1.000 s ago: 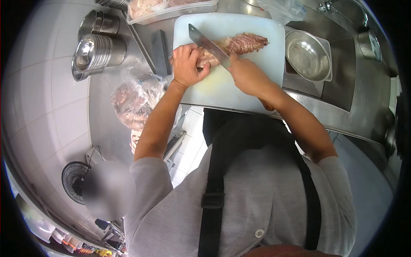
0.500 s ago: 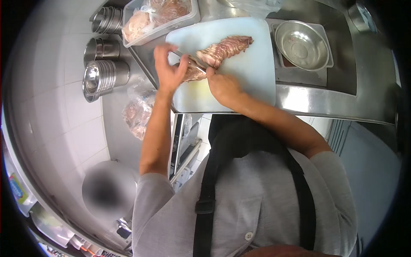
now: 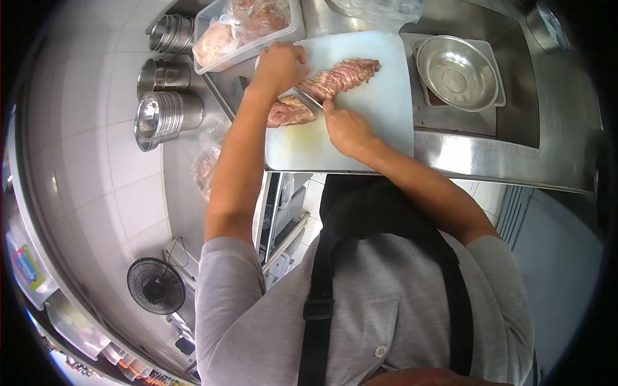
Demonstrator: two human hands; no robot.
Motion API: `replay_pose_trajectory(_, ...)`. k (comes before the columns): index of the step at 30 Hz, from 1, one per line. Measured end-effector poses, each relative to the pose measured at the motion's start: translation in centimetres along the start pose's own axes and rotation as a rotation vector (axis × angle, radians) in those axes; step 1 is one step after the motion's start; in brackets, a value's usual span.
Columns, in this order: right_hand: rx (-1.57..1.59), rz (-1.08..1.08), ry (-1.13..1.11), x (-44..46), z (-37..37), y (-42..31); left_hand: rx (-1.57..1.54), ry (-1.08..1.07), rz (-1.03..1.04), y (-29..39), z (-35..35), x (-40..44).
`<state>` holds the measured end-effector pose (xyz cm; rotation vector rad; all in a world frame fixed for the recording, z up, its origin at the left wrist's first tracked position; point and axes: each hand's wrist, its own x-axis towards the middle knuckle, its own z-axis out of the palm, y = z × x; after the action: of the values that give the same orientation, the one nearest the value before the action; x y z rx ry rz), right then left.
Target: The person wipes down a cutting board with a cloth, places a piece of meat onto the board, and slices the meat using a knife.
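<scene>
On the pale cutting board lies a row of thin meat slices, fanned toward the upper right. An uncut piece of meat rests at the board's left side. My right hand is closed around the handle of a knife, whose blade sits between the slices and the uncut piece. Above the uncut meat, near the blade's far end, is my left hand, its fingers spread and holding nothing that I can see.
A plastic tub of bagged meat stands behind the board. Steel containers line the left wall. A metal bowl sits over the sink at right. Bagged meat lies left of my arm, and a fan stands lower left.
My left hand has come off the meat and moved up toward the tub. The knife has shifted left from across the meat to the gap between slices and uncut piece. The camera view has shifted.
</scene>
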<state>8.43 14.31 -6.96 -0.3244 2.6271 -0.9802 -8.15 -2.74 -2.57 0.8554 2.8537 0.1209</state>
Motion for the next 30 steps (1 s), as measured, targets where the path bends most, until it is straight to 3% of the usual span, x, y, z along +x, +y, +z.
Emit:
replay_pose_trajectory(3,0.002,-0.016,-0.003,0.1,-0.4,-0.1,-0.287,0.264,-0.123,1.2,-3.2,-3.3)
replay_pose_trajectory(6,0.0,-0.029,-0.001,0.0,-0.8,0.1,-0.415,0.209,-0.2,1.3,-4.0,-8.0)
replay_pose_trajectory(10,-0.008,-0.011,-0.02,-0.1,-0.5,0.0,-0.361,0.351,-0.168,3.1,-1.8,-10.7)
replay_pose_trajectory(13,-0.043,-0.007,-0.04,-0.3,0.1,-0.6,-0.255,0.28,-0.101,2.4,-2.0,-7.3)
replay_pose_trajectory(15,-0.045,-0.009,-0.047,-0.2,0.3,-1.1,-0.118,-0.18,-0.16,2.0,-2.3,-3.6)
replay_pose_trajectory(17,-0.018,0.005,-0.04,-0.2,0.2,-1.0,0.113,-0.34,-0.121,3.1,-2.2,-0.9)
replay_pose_trajectory(23,-0.086,-0.092,-0.031,-1.7,-1.0,-0.6,0.196,-0.475,-0.08,3.0,-0.3,1.4)
replay_pose_trajectory(26,-0.027,-0.053,-0.073,-1.1,-0.7,0.1,-0.312,-0.099,-0.159,1.1,-1.5,-1.7)
replay_pose_trajectory(30,-0.032,-0.028,-0.039,-0.9,-1.2,0.2,-0.319,0.182,-0.055,0.8,-3.1,-9.0)
